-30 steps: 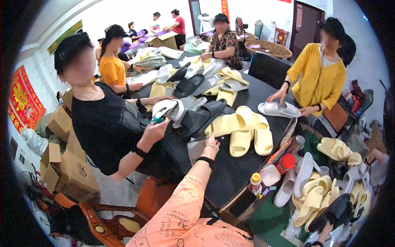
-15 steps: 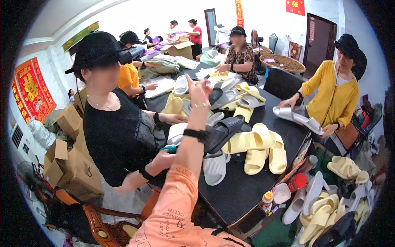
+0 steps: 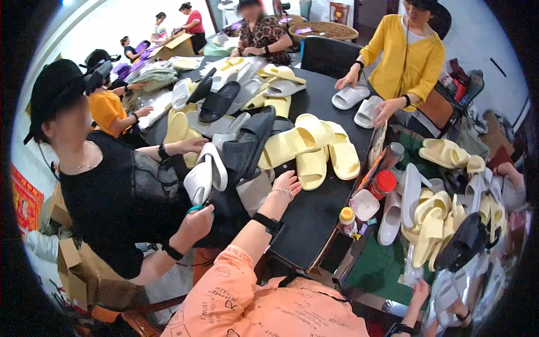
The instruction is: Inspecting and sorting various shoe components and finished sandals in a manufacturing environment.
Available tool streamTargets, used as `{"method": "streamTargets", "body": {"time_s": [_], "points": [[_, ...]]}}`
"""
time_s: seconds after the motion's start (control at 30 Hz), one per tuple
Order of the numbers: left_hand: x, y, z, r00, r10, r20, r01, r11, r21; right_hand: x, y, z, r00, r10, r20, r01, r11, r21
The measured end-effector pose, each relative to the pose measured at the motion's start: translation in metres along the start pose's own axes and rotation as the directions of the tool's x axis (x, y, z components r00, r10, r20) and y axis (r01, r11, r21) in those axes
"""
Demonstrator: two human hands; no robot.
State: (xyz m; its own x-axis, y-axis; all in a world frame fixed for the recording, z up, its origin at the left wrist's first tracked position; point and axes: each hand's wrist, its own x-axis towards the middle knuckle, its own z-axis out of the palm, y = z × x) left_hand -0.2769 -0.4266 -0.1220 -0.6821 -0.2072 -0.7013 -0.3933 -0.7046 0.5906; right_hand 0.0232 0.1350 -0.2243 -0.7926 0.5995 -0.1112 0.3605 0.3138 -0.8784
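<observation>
My left hand (image 3: 286,183), with a black watch and a thin bracelet on the wrist, lies on the black table (image 3: 314,216), fingers loosely apart and holding nothing. It is just left of a pale yellow slipper (image 3: 312,166) and beside a dark grey slipper (image 3: 247,147). My right hand (image 3: 418,291) is low at the right. It touches a clear plastic bag (image 3: 412,268) under a heap of yellow, white and black slippers (image 3: 432,224). Its grip on the bag is unclear.
A person in black sits left, with a white slipper (image 3: 205,174) and teal scissors (image 3: 197,208). A person in yellow across the table handles white slippers (image 3: 349,96). Bottles (image 3: 347,219), a red-lidded jar (image 3: 383,183) and a phone (image 3: 336,253) stand near the table's edge. Cardboard boxes (image 3: 73,269) are on the left.
My left arm, raised over the table half a second ago, has come down and the hand now lies on the tabletop. My view has tilted down and to the right.
</observation>
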Motion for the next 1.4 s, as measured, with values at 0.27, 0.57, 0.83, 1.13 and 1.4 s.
{"method": "streamTargets", "body": {"time_s": [0.27,0.57,0.83,1.13,1.4], "points": [[0.073,0.010,-0.005,0.971,0.120,-0.205,-0.178,0.938,-0.297,-0.073,-0.075,0.050,0.991,0.068,0.117,-0.064,0.997,-0.036],[0.113,0.018,0.006,0.989,0.022,-0.147,-0.071,0.940,-0.334,-0.084,-0.277,0.144,0.869,-0.187,0.457,0.093,0.971,0.221],[0.095,0.033,-0.014,0.968,0.242,0.060,-0.186,0.861,-0.472,-0.049,-0.406,0.220,0.740,-0.361,0.568,-0.262,0.623,0.737],[-0.022,-0.005,0.029,0.879,0.273,0.392,0.003,0.817,-0.576,-0.047,-0.341,0.232,0.773,-0.233,0.590,-0.156,0.832,0.533],[-0.125,-0.121,0.054,0.704,0.198,0.682,-0.037,0.969,-0.243,-0.050,-0.319,0.222,0.922,-0.038,0.384,-0.344,0.368,0.864]]}}
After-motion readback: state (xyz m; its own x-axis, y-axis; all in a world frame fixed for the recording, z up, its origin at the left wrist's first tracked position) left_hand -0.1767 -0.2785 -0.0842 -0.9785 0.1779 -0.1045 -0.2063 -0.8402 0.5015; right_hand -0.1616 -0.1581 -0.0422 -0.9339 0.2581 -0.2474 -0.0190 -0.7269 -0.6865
